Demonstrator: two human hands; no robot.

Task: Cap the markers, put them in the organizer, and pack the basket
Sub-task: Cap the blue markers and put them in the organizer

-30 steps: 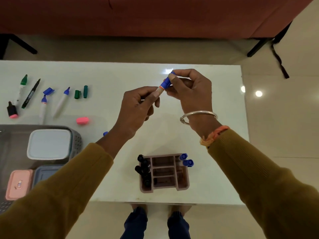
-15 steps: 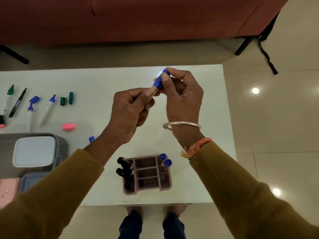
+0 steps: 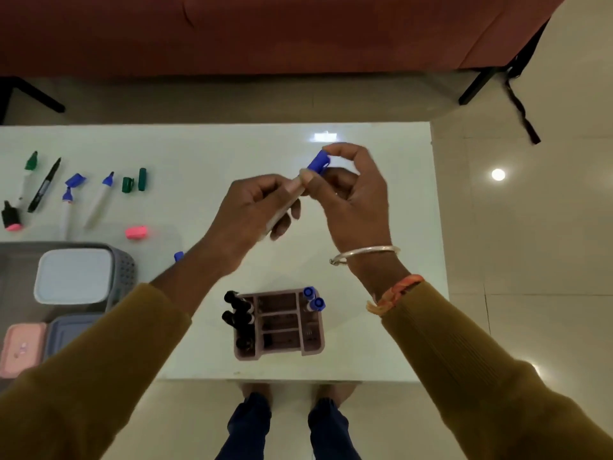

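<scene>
Above the middle of the white table [image 3: 381, 353], my left hand [image 3: 255, 210] grips the white barrel of a blue marker. Its blue cap [image 3: 317, 162] sits on the tip, pinched by the fingers of my right hand [image 3: 355, 200]. Below the hands stands the mauve organizer [image 3: 311, 343], with black markers [image 3: 237, 308] in its left slots and two blue-capped markers [image 3: 313, 298] at its back right corner. Uncapped blue markers [image 3: 99, 200], a green marker [image 3: 28, 171], a black pen [image 3: 44, 185], loose green caps [image 3: 134, 182], a blue cap [image 3: 75, 179] and a pink cap [image 3: 136, 232] lie at the left.
A grey basket [image 3: 124, 270] at the left edge holds a white-lidded box [image 3: 73, 275]; a grey box [image 3: 66, 330] and a pink box [image 3: 21, 346] lie below it. A pink-tipped highlighter [image 3: 11, 219] lies far left. A red sofa [image 3: 265, 31] stands behind the table.
The view shifted slightly. Both hands stayed together over the table, and the blue cap now sits further onto the marker tip, with my right fingers loosening around it.
</scene>
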